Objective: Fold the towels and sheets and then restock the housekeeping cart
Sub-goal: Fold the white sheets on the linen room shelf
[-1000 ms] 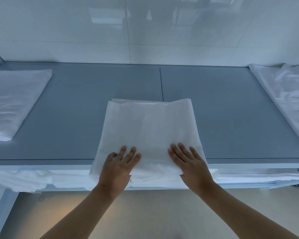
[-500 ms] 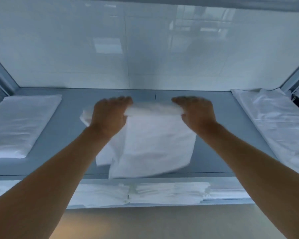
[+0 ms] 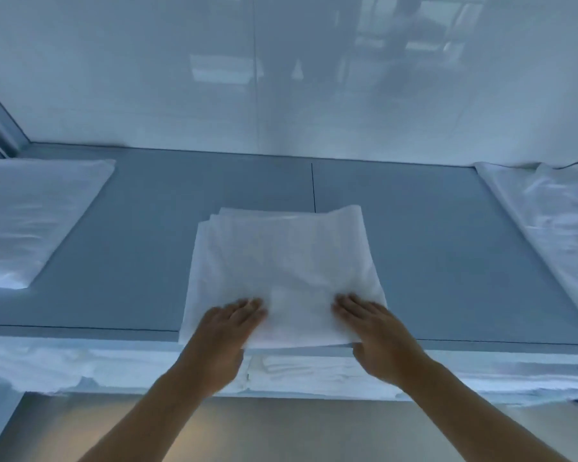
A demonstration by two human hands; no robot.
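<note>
A white folded sheet lies flat at the middle of the grey tabletop, its stacked layer edges showing at the far side and its near edge at the tabletop's front lip. The picture is blurred, so whether it is sheet or towel is uncertain.

Bare grey shelf top lay open at 12 o'clock. A flat white folded sheet blocked 9 o'clock; rumpled white linen blocked 3 o'clock.

No lettering anywhere — nothing to read on the white folded sheet at the middle of the frame, on the grey shelf under it, or on the glossy wall panel across the top — only blurred reflections there.
</note>
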